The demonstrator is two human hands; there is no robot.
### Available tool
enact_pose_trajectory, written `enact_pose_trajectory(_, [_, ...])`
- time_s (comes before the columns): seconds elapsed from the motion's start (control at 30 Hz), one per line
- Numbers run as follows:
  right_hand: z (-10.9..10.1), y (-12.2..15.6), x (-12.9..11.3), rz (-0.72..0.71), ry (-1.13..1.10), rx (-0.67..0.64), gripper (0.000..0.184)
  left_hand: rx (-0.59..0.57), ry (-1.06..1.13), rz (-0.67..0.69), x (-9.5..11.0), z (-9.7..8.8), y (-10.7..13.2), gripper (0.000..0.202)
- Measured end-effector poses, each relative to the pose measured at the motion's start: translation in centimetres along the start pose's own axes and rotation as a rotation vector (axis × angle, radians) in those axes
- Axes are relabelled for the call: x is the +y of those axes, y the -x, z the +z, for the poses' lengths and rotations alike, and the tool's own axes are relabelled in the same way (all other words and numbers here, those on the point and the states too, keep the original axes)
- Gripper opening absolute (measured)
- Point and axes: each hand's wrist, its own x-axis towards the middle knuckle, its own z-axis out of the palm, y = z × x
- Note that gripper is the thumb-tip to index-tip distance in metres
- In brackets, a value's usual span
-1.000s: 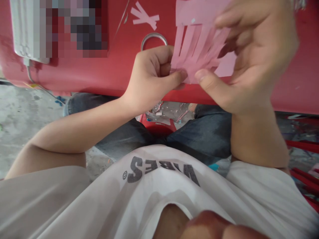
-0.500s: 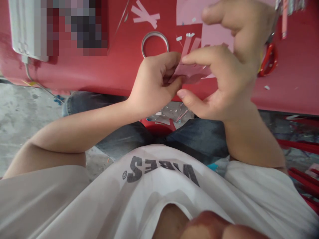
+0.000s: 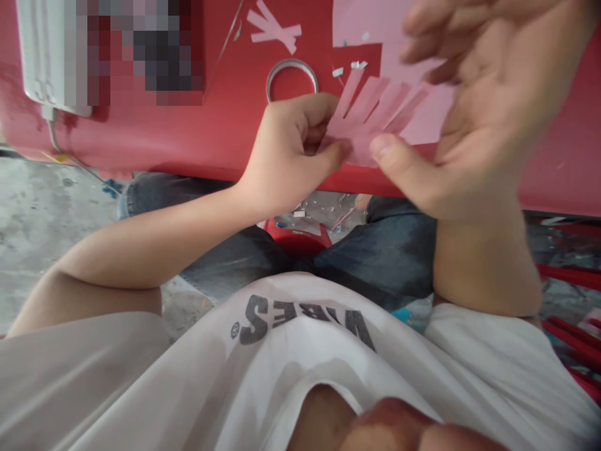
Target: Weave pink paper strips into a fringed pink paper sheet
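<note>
Left grip: the left grip (image 3: 293, 150) is clenched, with thumb and curled fingers pinching the lower edge of the pink paper
Right grip: the right grip (image 3: 474, 106) is blurred and spread wide, its thumb (image 3: 387, 153) at the paper's lower edge and its fingers fanned out above the paper; whether the thumb is pressing on the paper cannot be told
Pink paper: the pink paper (image 3: 370, 116) sits between the two grips, cut into narrow parallel strips joined along the edge nearest the left grip, and raised over the worktop
Just beyond the grips: the red worktop (image 3: 563, 175) runs under both hands; a pink sheet (image 3: 357, 22) lies on it past the strips, though any join to them is hidden; paper scraps (image 3: 357, 65) sit near its edge
Left of the grips: a metal ring (image 3: 292, 80) lies on the worktop above the left grip, near a star-like pink cut-out (image 3: 272, 25), and farther left sits a white ribbed object (image 3: 51, 56) with a cable
Below the grips: blue jeans (image 3: 399, 244) cover the person's legs, a red stool (image 3: 295, 235) shows between them, and a white T-shirt (image 3: 300, 357) with dark lettering fills the near view
Outer edges: a concrete floor (image 3: 47, 219) spreads left, and red rods (image 3: 568, 272) lie right
</note>
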Motion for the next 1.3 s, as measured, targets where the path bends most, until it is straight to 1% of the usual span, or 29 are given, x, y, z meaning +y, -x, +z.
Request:
enact_pose_trajectory(0.03, [-0.1,-0.2,0.3,-0.008,-0.023,-0.065,0.079,-0.006,-0.004,0.016,-0.1,-0.1,-0.1,0.016])
enact_pose_trajectory(0.07, [-0.2,-0.3,0.7,-0.038,-0.037,-0.183,0.08,-0.015,-0.015,0.056,-0.2,-0.3,-0.3,0.013])
enact_pose_trajectory(0.1, [-0.3,-0.5,1.2,-0.059,-0.059,-0.301,0.076,-0.024,-0.025,0.096,-0.4,-0.5,-0.5,0.012])
enact_pose_trajectory(0.13, [-0.2,-0.7,1.7,-0.071,-0.085,-0.389,0.07,-0.022,-0.025,0.106,-0.6,-0.8,-0.7,0.012])
enact_pose_trajectory(0.17, [-0.1,-0.8,2.1,-0.075,-0.107,-0.44,0.064,-0.017,-0.024,0.113,-0.8,-1.0,-0.9,0.012])
enact_pose_trajectory(0.2, [0.1,-0.9,2.5,-0.073,-0.124,-0.448,0.06,-0.013,-0.025,0.128,-0.9,-1.2,-1.0,0.012])
enact_pose_trajectory(0.27, [0.6,-0.9,3.0,-0.064,-0.15,-0.407,0.057,0.0,-0.029,0.172,-1.1,-1.4,-1.2,0.013])
enact_pose_trajectory(0.37, [1.5,-0.6,3.1,-0.06,-0.187,-0.333,0.059,0.024,-0.051,0.211,-1.0,-1.3,-1.3,0.019])
enact_pose_trajectory(0.47, [2.3,-0.3,2.7,-0.082,-0.216,-0.274,0.056,0.043,-0.066,0.193,-0.9,-1.1,-1.2,0.017])
enact_pose_trajectory(0.6, [3.1,-0.4,2.5,-0.125,-0.25,-0.207,0.059,0.019,-0.063,0.145,-1.2,-1.2,-1.3,0.018])
enact_pose_trajectory(0.67, [3.2,-0.6,3.1,-0.111,-0.255,-0.251,0.065,0.011,-0.076,0.127,-1.8,-1.5,-1.3,0.02])
enact_pose_trajectory(0.73, [3.2,-1.1,4.3,-0.067,-0.231,-0.33,0.072,0.014,-0.099,0.126,-2.7,-2.1,-1.5,0.023])
enact_pose_trajectory(0.77, [3.0,-1.5,5.0,-0.046,-0.21,-0.353,0.072,0.018,-0.118,0.129,-3.3,-2.5,-1.7,0.024])
enact_pose_trajectory(0.8, [2.8,-2.1,5.8,-0.046,-0.193,-0.314,0.069,0.024,-0.146,0.137,-4.0,-2.9,-2.0,0.026])
enact_pose_trajectory(0.87, [2.3,-3.6,7.4,-0.061,-0.128,-0.186,0.057,0.014,-0.232,0.132,-5.5,-4.0,-2.9,0.031])
enact_pose_trajectory(0.9, [2.0,-4.4,8.2,-0.097,-0.096,-0.093,0.052,0.012,-0.287,0.142,-6.2,-4.4,-3.6,0.035])
enact_pose_trajectory(0.97, [1.5,-6.2,9.7,-0.134,0.024,-0.043,0.042,-0.001,-0.377,0.162,-7.5,-5.2,-5.1,0.045])
enact_pose_trajectory(1.03, [1.4,-7.7,10.7,-0.151,0.216,-0.029,0.028,-0.008,-0.45,0.195,-8.1,-5.3,-6.4,0.053])
enact_pose_trajectory(1.07, [1.5,-8.3,11.1,-0.153,0.263,-0.039,0.021,-0.006,-0.483,0.227,-8.0,-5.2,-6.9,0.058])
enact_pose_trajectory(1.1, [1.7,-8.7,11.3,-0.167,0.304,-0.046,0.018,0.007,-0.529,0.257,-7.7,-5.0,-7.2,0.063])
enact_pose_trajectory(1.17, [2.2,-9.2,11.2,-0.219,0.362,-0.084,0.02,0.051,-0.684,0.292,-6.4,-4.6,-7.0,0.072])
enact_pose_trajectory(1.2, [2.5,-9.3,11.0,-0.257,0.392,-0.103,0.023,0.077,-0.796,0.292,-5.5,-4.5,-6.7,0.073])
enact_pose_trajectory(1.23, [2.7,-9.4,10.7,-0.298,0.423,-0.123,0.027,0.098,-0.934,0.28,-4.6,-4.5,-6.4,0.072])
enact_pose_trajectory(1.27, [2.9,-9.4,10.4,-0.339,0.45,-0.138,0.029,0.082,-1.075,0.292,-3.9,-4.7,-6.2,0.066])
enact_pose_trajectory(1.3, [3.1,-9.3,10.0,-0.376,0.474,-0.148,0.029,0.087,-1.182,0.295,-3.3,-5.0,-6.1,0.052])
